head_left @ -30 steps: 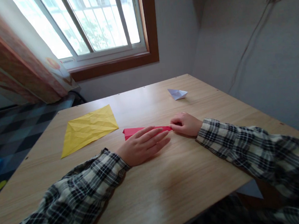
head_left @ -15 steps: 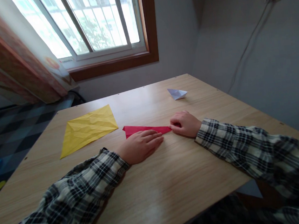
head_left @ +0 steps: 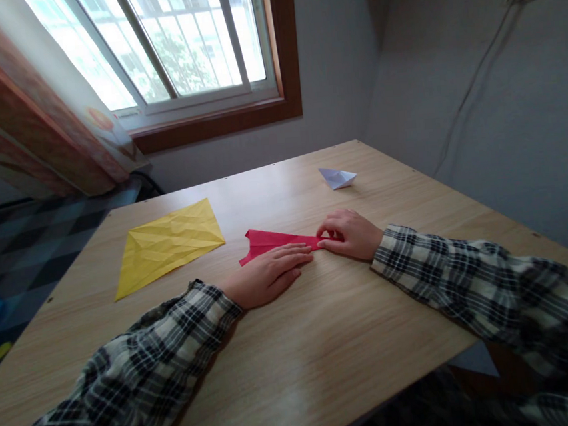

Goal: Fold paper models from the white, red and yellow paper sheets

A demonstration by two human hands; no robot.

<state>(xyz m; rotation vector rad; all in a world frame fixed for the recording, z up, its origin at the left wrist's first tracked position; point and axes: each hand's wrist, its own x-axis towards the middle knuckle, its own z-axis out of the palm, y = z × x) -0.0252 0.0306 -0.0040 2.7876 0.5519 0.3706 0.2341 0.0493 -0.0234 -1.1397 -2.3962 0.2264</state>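
Observation:
A folded piece of red paper (head_left: 271, 239) lies on the wooden table, long and narrow, with a notched wide end at the left and a tapering end at the right. My left hand (head_left: 268, 273) rests flat along its near edge, fingers stretched out and covering part of it. At the narrow right end, my right hand (head_left: 350, 235) has its thumb and fingers closed around the tip, which they partly hide.
A creased yellow paper sheet (head_left: 169, 246) lies to the left on the table (head_left: 289, 366). Farther back on the right stands a white paper boat (head_left: 338, 177). A window (head_left: 187, 41) is beyond the table, beside a curtain (head_left: 22, 97).
The red paper's wide end has shifted and now shows more of a notched, spread shape. My right hand has moved slightly left along the narrow end; my left hand stays nearly in place.

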